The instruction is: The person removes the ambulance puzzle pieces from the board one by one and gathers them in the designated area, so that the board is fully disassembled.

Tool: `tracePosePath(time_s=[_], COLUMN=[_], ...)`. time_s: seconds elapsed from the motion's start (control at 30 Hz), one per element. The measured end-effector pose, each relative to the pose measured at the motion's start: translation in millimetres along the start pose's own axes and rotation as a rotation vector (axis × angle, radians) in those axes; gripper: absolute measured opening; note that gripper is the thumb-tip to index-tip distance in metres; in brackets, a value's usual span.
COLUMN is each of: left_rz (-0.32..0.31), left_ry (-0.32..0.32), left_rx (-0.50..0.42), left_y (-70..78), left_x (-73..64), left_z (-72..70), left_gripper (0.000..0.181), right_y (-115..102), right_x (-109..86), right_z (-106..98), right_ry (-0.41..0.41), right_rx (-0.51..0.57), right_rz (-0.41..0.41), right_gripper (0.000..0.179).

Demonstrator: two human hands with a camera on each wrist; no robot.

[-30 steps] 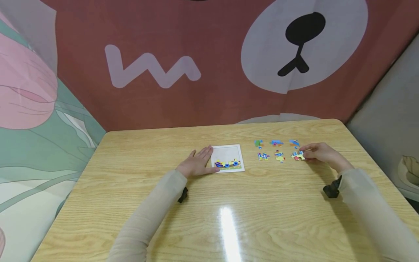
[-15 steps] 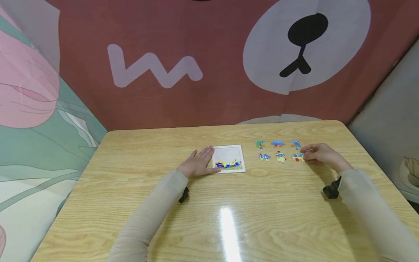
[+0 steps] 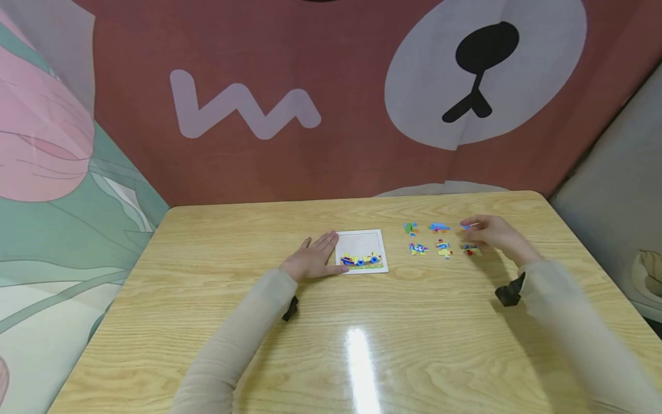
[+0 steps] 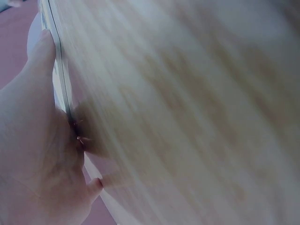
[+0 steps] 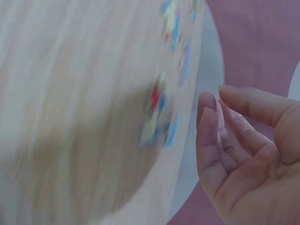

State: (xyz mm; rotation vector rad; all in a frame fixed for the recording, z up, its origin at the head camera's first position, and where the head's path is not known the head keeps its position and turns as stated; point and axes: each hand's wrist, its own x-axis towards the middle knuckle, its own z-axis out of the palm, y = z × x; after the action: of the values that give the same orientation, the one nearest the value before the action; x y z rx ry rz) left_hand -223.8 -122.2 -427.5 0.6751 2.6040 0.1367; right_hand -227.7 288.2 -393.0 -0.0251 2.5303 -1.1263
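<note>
On a light wood-grained tabletop point(image 3: 258, 241), a shallow square white tray point(image 3: 359, 241) is held at its left edge by the left hand point(image 3: 310, 260), whose fingers are spread straight and whose thumb is laid at the near corner. Along the tray's near side, a strip of blue-and-yellow picture pieces point(image 3: 362, 261) is fitted. To the right of the tray, six loose jigsaw pieces are laid out in two rows of three. Above the right end of these rows, the right hand point(image 3: 493, 233) is held with fingers loosely bent, the thumb and forefinger parted by a narrow gap. By it, the blue far-row piece point(image 5: 173, 131) is partly covered in the head view, and the red-and-yellow near-row piece point(image 5: 154, 98) is shadowed. Whether the far-row piece is touched cannot be told. Behind the table, a reddish-brown printed backdrop point(image 3: 357, 161) is seen.
</note>
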Motion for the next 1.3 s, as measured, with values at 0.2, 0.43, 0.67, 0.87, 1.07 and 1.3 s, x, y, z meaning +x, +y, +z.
tracePosePath(time_s=[0.2,0.43,0.67,0.87,1.07,1.3], left_rz=[0.000,0.001,-0.004,0.008,0.014,0.028], left_ry=[0.002,0.003,0.006,0.006,0.014,0.018], left_rx=[0.005,0.000,0.002,-0.019,-0.029,-0.041], left_y=[-0.4,2.1,2.3,1.2,-0.5,-1.7], left_x=[1.8,0.6,-0.7,-0.8,-0.8,0.8], left_z=[0.6,-1.7,-3.6,-3.2,-0.5,1.2], left_gripper=[0.093,0.093,0.096,0.095,0.097,0.097], right_y=[-30.5,-65.0,-86.9,-99.1,-114.8,-126.1], right_x=[7.6,15.5,25.9,33.7,36.9,40.8], right_z=[22.0,59.0,98.9,131.0,154.6,170.2], right_ry=[-0.016,-0.048,-0.113,-0.181,-0.225,-0.174], right_rx=[0.005,0.054,0.068,0.040,-0.001,-0.135], right_rz=[-0.079,-0.169,-0.238,-0.254,-0.268,-0.285], right_gripper=[0.048,0.041,0.038,0.031,0.029,0.029])
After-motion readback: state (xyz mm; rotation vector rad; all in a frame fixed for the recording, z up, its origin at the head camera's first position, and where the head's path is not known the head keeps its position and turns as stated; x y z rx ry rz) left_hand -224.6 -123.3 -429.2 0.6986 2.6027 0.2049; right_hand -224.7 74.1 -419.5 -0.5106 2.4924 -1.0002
